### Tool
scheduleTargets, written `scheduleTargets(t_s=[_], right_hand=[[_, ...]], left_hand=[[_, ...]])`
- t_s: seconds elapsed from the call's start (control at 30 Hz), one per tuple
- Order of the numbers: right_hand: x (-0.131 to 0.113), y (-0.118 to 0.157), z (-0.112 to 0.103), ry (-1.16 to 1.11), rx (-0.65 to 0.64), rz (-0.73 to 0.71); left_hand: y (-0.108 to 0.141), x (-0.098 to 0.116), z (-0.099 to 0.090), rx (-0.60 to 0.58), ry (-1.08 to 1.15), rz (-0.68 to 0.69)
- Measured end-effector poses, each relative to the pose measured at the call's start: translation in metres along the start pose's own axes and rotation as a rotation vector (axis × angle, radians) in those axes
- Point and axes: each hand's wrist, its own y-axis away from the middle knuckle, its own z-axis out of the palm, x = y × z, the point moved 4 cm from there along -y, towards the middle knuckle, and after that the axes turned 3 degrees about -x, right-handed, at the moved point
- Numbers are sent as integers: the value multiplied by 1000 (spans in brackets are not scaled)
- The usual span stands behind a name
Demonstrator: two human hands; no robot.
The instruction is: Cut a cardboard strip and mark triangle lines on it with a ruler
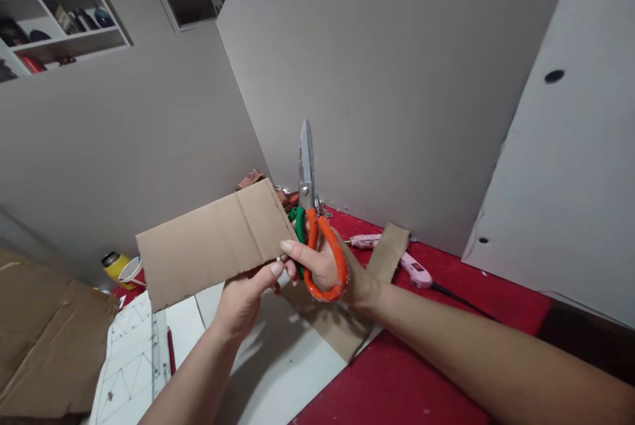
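Observation:
A flat rectangular piece of brown cardboard (208, 240), creased near its right end, is tilted up above the table. My left hand (243, 299) is closed on its lower edge, thumb in front and fingers partly hidden behind. In my right hand (320, 263) is a pair of scissors (306, 174) with one orange and one green handle; the blades are together and point upward. My right thumb also presses on the cardboard's lower right corner. Under my hands, another cardboard strip (337, 326) lies across white sheets (292, 372).
On the red tabletop (397, 372) a pink glue gun (415, 271) with a black cord lies under a narrow cardboard strip (389, 253). At left are a larger cardboard sheet (49, 346), a red pen (171, 350), a cup (131, 271) and a yellow bottle (114, 263). Grey panels rise behind.

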Motion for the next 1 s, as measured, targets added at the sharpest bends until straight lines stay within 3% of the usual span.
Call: scheduleTargets(t_s=[0.2, 0.4, 0.53, 0.73, 1.0], right_hand=[[9, 4, 13, -73, -133, 47], [14, 8, 14, -201, -50, 148], [26, 12, 19, -230, -113, 192], [28, 23, 36, -101, -353, 118], [32, 26, 38, 11, -421, 97]], left_hand=[[5, 2, 9, 64, 63, -38], [5, 26, -13, 395, 196, 105], [13, 47, -29, 563, 282, 213], [20, 61, -37, 575, 285, 298], [22, 55, -37, 606, 267, 313]])
